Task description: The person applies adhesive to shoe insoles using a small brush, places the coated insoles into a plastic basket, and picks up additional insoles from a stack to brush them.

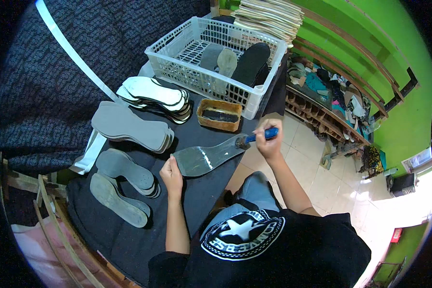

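A grey shoe insole point(207, 157), shiny with wet glue, lies on the black table point(129, 240) in front of me. My left hand point(171, 175) pinches its near end and holds it down. My right hand point(269, 142) grips a brush with a blue handle point(258, 137), its bristles touching the far end of the insole. A small brown tray of dark glue point(219, 114) stands just beyond the insole.
Stacks of grey insoles point(132, 126) and white-topped insoles point(157, 95) lie to the left, with two more piles point(125, 185) nearer me. A white plastic basket point(216, 57) holds several soles at the back. Shelves of scraps point(331, 96) run along the green wall.
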Demonstrator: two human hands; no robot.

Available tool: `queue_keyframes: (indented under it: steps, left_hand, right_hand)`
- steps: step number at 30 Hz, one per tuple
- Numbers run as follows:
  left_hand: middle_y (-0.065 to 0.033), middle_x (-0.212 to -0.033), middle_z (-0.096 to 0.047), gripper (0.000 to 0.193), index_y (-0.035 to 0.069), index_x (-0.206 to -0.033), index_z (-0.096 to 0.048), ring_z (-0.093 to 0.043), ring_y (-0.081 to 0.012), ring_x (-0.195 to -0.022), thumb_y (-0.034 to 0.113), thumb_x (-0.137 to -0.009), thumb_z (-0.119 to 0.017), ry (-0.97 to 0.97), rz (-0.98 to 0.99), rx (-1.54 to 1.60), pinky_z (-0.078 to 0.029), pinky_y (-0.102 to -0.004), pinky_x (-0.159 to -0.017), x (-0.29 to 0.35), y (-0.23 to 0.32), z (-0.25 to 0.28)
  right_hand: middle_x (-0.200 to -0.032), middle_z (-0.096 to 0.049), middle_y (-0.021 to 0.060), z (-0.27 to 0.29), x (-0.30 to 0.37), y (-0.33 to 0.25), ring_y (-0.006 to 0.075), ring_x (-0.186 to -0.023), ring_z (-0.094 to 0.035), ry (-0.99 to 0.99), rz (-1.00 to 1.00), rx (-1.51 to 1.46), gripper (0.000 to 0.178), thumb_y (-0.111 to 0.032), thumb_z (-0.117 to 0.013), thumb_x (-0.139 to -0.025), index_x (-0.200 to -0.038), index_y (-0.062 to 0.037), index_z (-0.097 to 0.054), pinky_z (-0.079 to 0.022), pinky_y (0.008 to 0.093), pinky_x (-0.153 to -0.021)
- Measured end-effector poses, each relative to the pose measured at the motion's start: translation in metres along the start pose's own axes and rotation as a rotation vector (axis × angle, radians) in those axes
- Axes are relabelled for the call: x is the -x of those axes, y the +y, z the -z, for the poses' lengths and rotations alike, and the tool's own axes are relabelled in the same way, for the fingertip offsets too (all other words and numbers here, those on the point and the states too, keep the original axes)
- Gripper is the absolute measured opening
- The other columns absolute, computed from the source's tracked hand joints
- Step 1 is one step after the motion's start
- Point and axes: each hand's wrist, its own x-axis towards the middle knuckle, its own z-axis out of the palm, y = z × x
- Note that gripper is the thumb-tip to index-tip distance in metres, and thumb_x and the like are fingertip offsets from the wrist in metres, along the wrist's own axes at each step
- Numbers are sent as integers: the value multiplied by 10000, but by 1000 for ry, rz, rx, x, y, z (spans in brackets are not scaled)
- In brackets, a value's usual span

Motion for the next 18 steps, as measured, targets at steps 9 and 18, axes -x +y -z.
queue_keyframes:
  steps: [9,18]
  left_hand:
    - [-6,-536,-486,346,-56,-695,-535,-393,-47,-495,205,-865,-384,-43,19,-26,-314,-224,-445,-1,-6,2]
    - [-65,-566,-541,325,-81,-698,-520,-440,-68,-544,174,-856,-394,-12,-24,-15,-368,-253,-499,0,-2,1]
  right_hand:
    - [-607,-489,68,-29,3,-18,144,-516,-522,58,-47,32,216,-52,-572,-678,-787,-44,-386,-435,252,-498]
    - [-582,-444,46,4,-3,-2,92,-494,-455,172,-68,166,215,-47,-577,-681,-781,-44,-387,-396,236,-459]
